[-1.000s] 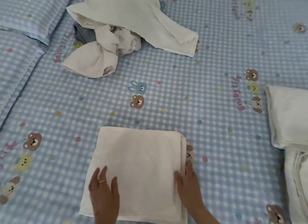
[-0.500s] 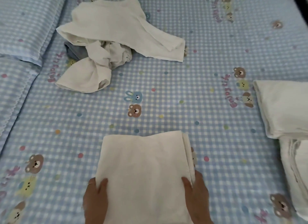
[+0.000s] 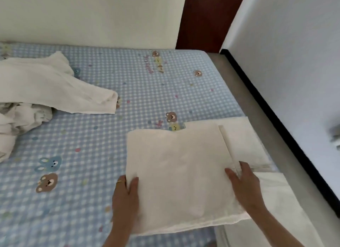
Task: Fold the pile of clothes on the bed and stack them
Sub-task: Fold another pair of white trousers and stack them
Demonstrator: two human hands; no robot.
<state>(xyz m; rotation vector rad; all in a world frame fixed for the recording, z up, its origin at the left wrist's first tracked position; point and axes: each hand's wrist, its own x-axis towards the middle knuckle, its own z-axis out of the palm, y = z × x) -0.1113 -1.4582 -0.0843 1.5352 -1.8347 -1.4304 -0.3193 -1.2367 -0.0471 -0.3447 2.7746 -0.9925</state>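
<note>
Folded white cloth: one item, squared off, held between my two hands over the right side of the bed, its right part overlapping the stack of folded whites lying there near the bed's right edge. My left hand grips the cloth's near left edge, thumb on top, fingers out of sight beneath; a ring shows on one finger. My right hand holds the right edge, thumb lying on the top face, other fingers wrapped along the layered side. Hands well apart, one at each side of the cloth. Unfolded pile: white garments, crumpled, far left of the bed, apart from the folded cloth. Another white folded piece: near right, just beside the stack. Bedsheet: blue and white check with bears and rabbits. Wall behind the bed; second wall at right.
</note>
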